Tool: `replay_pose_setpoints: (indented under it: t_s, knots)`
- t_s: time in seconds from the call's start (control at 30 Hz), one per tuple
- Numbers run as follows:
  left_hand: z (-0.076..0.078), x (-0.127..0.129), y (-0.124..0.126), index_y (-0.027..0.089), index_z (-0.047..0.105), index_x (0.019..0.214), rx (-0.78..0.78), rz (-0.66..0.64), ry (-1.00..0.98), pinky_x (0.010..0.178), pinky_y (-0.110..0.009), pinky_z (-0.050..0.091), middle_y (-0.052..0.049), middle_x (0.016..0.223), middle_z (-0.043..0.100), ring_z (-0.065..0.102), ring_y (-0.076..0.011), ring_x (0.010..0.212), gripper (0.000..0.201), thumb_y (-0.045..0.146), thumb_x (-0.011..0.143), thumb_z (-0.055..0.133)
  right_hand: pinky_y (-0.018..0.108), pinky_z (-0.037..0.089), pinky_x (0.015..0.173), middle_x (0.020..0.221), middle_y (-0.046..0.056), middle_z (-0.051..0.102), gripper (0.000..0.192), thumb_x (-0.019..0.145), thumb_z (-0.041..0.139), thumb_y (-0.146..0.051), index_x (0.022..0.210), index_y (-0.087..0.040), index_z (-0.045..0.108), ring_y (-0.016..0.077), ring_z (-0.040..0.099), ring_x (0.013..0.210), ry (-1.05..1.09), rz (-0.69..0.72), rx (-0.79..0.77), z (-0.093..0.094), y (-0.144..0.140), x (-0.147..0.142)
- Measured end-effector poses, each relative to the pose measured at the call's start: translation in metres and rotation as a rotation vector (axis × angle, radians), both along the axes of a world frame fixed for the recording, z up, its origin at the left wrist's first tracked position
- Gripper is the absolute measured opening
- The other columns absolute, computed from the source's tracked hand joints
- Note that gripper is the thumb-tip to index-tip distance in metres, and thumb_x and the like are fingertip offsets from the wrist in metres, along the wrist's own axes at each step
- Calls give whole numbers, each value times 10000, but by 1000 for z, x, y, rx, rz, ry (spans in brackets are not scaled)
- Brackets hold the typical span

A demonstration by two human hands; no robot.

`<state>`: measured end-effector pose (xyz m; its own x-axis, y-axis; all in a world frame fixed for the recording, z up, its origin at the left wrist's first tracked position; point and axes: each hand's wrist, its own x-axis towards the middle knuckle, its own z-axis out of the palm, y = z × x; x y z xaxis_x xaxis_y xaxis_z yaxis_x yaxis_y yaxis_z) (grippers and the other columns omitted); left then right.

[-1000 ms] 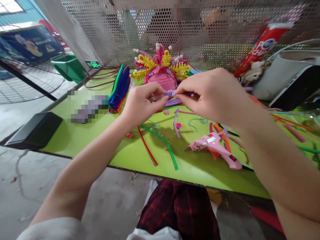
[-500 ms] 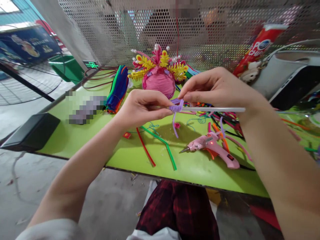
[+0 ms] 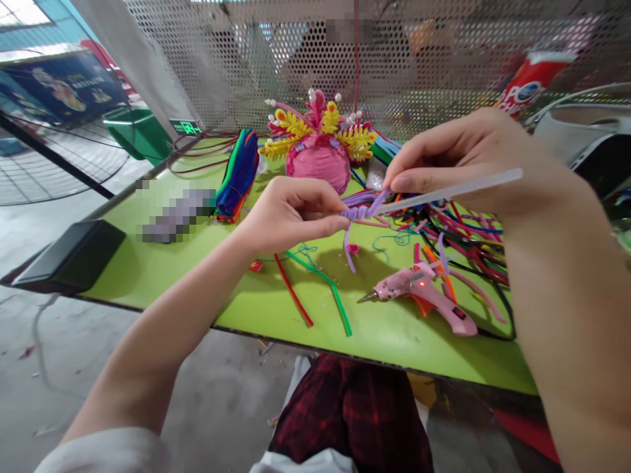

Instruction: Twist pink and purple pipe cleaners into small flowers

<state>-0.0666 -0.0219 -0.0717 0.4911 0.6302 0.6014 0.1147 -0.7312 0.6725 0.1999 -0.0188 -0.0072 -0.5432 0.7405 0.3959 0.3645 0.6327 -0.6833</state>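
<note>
Left hand (image 3: 286, 213) pinches a purple coil (image 3: 359, 211); right hand (image 3: 468, 161) pinches a clear stick (image 3: 453, 189) above the desk (image 3: 162, 266).

Two hands are at work: the left hand (image 3: 290, 213) and the right hand (image 3: 468, 161). Between them are one purple pipe cleaner (image 3: 357, 213) and one clear glue stick (image 3: 451, 190). One pink glue gun (image 3: 424, 292) lies near right. Near centre are one red pipe cleaner (image 3: 294, 293) and one green pipe cleaner (image 3: 328, 286). Far centre stands one pink decorated ball (image 3: 318, 151); at far left lie one stack of coloured pipe cleaners (image 3: 238, 174) and one black box (image 3: 69, 253). One red snack tube (image 3: 535, 75) stands far right.
</note>
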Motion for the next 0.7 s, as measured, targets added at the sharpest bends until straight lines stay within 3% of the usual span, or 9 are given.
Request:
replay_pose_setpoints:
  t_s: [0.13, 0.27, 0.37, 0.43, 0.53, 0.7]
  knots:
    - [5, 3, -8, 166, 776, 791, -90, -101, 68, 399, -130, 336, 13, 637, 670, 493, -23, 470, 117, 264, 797, 840, 243, 412, 553, 692, -4, 697, 252, 802, 862, -447, 824, -199, 823, 107, 566, 643, -23, 75, -100, -5, 4, -6]
    - [3, 4, -10, 184, 769, 797, -67, -112, 14, 416, -154, 367, 8, 653, 675, 504, -31, 486, 168, 332, 819, 845, 231, 416, 569, 701, -9, 676, 236, 804, 860, -410, 817, -181, 808, 85, 547, 630, 94, 138, -181, -20, 12, -19]
    - [0, 4, -8, 196, 752, 812, 18, -27, -89, 411, -168, 322, 14, 664, 656, 468, -23, 486, 204, 373, 822, 852, 233, 395, 561, 706, -16, 658, 216, 816, 853, -386, 802, -184, 778, 75, 519, 615, 278, 181, -211, -32, 17, -29]
    - [-2, 5, -7, 190, 723, 801, 89, 71, -151, 407, -161, 278, 25, 672, 638, 425, -5, 478, 240, 392, 825, 851, 240, 341, 530, 645, -41, 590, 213, 827, 850, -393, 822, -197, 765, 65, 437, 562, 376, 139, -209, -38, 19, -34]
    - [-3, 6, -4, 190, 683, 788, 211, 217, -210, 416, -146, 254, 37, 681, 611, 412, 5, 489, 294, 437, 839, 835, 259, 244, 493, 598, -63, 504, 203, 866, 818, -408, 923, -215, 787, 62, 304, 512, 415, 85, -199, -45, 21, -39]
    - [-10, 10, 4, 217, 643, 795, 323, 386, -269, 418, -185, 216, 55, 609, 477, 299, -10, 475, 358, 544, 887, 755, 272, 169, 445, 555, -83, 400, 264, 823, 821, -467, 918, -231, 750, 71, 241, 462, 494, 50, -294, -50, 13, -55]
